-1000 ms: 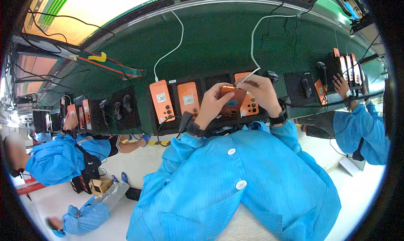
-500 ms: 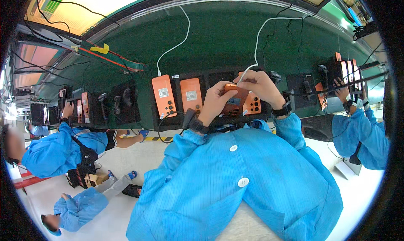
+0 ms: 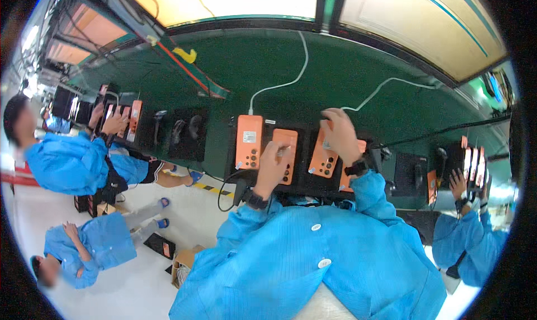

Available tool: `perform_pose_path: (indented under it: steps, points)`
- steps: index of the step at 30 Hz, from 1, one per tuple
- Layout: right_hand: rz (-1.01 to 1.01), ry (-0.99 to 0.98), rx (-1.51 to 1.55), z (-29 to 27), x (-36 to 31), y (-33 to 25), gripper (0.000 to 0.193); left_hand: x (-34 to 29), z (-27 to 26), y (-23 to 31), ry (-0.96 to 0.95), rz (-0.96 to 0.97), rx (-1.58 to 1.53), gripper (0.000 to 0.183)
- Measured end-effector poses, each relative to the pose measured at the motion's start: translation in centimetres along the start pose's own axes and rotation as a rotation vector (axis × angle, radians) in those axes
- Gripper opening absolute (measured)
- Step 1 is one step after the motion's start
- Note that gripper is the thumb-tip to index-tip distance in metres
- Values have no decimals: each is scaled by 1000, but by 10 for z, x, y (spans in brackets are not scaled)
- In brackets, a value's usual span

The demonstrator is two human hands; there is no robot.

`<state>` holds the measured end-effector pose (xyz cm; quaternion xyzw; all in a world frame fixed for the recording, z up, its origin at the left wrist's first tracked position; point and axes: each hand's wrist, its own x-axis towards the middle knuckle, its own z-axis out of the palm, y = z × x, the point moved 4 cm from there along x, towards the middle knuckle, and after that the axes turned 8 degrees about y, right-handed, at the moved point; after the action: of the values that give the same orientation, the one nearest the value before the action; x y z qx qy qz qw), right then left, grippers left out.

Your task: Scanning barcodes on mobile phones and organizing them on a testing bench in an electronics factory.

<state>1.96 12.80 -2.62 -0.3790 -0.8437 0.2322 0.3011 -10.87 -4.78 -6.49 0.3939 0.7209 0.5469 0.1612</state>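
Note:
Several orange phones lie back up along a dark mat. At its left end, a phone (image 3: 249,138) has a white cable (image 3: 306,57) plugged into its top. My left hand (image 3: 273,166), blurred and with bent fingers, is over the second phone (image 3: 287,172); whether it grips anything is unclear. Over the upper end of a tilted phone (image 3: 324,164), my right hand (image 3: 341,134) has its thumb and fingers apart. Another white cable (image 3: 386,82) runs to behind this hand, its end hidden. My right wrist partly covers a further phone (image 3: 345,180).
Large lit screens (image 3: 419,23) line the bench's back edge. A red strip with yellow tape (image 3: 184,55) crosses at the left. Co-workers in blue coats stand at left (image 3: 72,163) and right (image 3: 467,236), with phones and dark scanners before them. Another person (image 3: 89,244) is behind.
My hands have parted; before, they were together on one phone with the white cable at my right fingers. That phone now lies tilted on the mat. The view has also shifted.

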Motion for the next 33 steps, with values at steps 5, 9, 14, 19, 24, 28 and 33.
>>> perform_pose_path:
  steps: [5,9,14,19,24,28,33]
  points:
    - [-46,-278,304,115,21,-51,57,-15,-64,-14,304,-159,3,14]
    - [206,-440,407,155,30,-64,67,-22,-106,-21,419,-269,82,15]
    - [144,-441,449,131,13,-65,56,-15,-105,-29,365,52,412,18]
    - [391,-633,738,-2,-69,-20,43,-3,-71,-33,250,-46,244,20]
    - [830,209,593,-146,-149,47,44,3,-67,-62,267,-33,369,27]
    - [1020,-233,430,-143,-194,21,30,12,-65,-59,247,-11,394,30]
    - [546,-639,824,-50,-111,-91,28,13,-72,-61,249,-24,399,32]
